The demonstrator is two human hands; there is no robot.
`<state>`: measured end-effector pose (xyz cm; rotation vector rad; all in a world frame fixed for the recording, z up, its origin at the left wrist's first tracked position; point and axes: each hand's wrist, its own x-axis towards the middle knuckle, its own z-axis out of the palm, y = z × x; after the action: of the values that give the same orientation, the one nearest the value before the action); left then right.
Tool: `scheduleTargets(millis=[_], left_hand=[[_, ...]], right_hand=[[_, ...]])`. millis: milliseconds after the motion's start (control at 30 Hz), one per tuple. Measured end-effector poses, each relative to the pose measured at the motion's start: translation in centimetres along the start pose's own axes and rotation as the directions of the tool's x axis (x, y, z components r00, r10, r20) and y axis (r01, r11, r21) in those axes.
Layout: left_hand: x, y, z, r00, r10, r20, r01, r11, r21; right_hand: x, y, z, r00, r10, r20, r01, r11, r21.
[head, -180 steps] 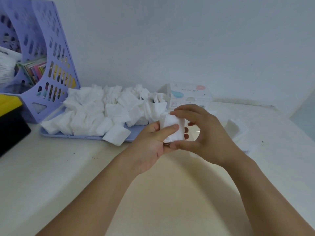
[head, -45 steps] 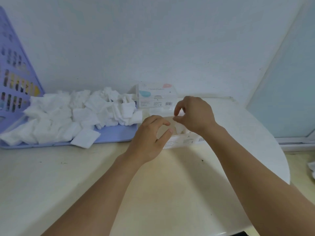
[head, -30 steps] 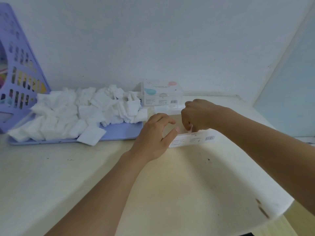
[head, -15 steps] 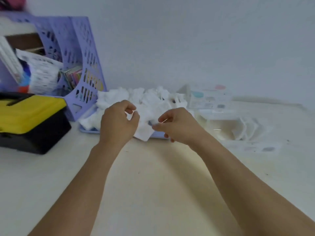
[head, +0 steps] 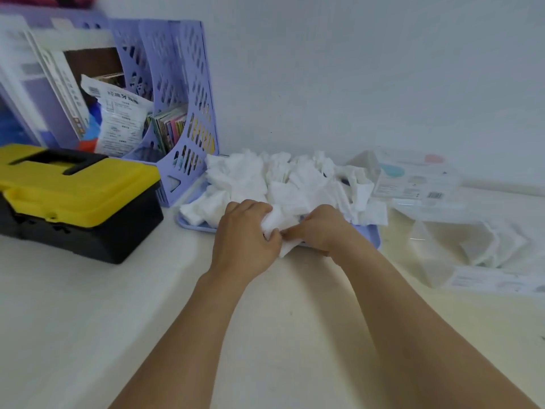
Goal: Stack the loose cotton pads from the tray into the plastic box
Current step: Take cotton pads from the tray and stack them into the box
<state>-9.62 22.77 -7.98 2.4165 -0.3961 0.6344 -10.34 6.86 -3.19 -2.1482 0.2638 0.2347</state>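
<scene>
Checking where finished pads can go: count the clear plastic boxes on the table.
2. One clear plastic box lies right of the tray, pads inside; the other stands behind it by the wall.

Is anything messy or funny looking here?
Yes. The cotton pads lie in a jumbled heap on the purple tray, some hanging over its edges. Both hands grip a few at its front edge. The plastic box holds only a few pads.

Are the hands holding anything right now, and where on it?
Both the left hand and right hand pinch a cotton pad over the tray; each grips one side edge.
</scene>
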Motion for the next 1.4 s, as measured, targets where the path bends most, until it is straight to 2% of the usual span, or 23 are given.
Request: scheduleTargets(millis=[133,233,300,367,467,600,733,967,1100,1267,1400], left_hand=[[0.0,0.1,-0.4,1.000,-0.004,0.018,0.004,1.000,-0.001],[0.2,0.1,-0.7,1.000,-0.014,0.013,0.013,1.000,0.022],[0.4,-0.1,-0.7,1.000,-0.030,0.003,0.030,0.999,0.030],[0.5,-0.2,-0.5,0.999,-0.042,0.014,0.042,0.999,0.035],[0.6,-0.2,-0.1,0.998,-0.059,0.034,0.058,0.998,0.026],[0.5,-0.2,-0.1,0.995,-0.091,0.031,0.092,0.995,-0.030],[0.4,0.0,-0.3,0.997,-0.068,0.027,0.069,0.997,-0.044],[0.6,-0.6,-0.4,0.998,-0.056,0.019,0.057,0.998,-0.036],[0.8,-0.9,-0.7,0.998,-0.065,-0.004,0.065,0.995,-0.076],[0.6,-0.9,-0.9,0.995,-0.092,-0.039,0.087,0.989,-0.121],[0.7,-1.1,-0.8,0.994,-0.084,-0.064,0.076,0.990,-0.117]], right_hand=[[0.0,0.1,-0.7,0.999,0.031,0.034,-0.037,0.976,0.215],[-0.1,0.5,-1.3,1.000,0.025,0.008,-0.026,0.990,0.135],[0.0,0.3,-1.4,0.999,0.038,-0.015,-0.034,0.977,0.212],[0.2,-0.1,-1.1,0.998,0.062,-0.001,-0.058,0.933,0.355],[0.4,-0.6,-0.2,0.994,0.095,0.049,-0.106,0.892,0.439],[0.6,-1.3,1.2,0.975,0.161,0.153,-0.222,0.750,0.623],[1.7,-1.3,2.2,0.973,0.210,0.095,-0.223,0.751,0.622],[1.8,-1.1,2.2,0.957,0.252,0.140,-0.281,0.708,0.648],[1.7,-2.0,2.1,0.955,0.213,0.206,-0.296,0.693,0.657],[1.4,-1.7,1.9,0.925,0.204,0.321,-0.377,0.613,0.695],[-0.4,-0.5,0.2,0.937,0.152,0.313,-0.336,0.627,0.702]])
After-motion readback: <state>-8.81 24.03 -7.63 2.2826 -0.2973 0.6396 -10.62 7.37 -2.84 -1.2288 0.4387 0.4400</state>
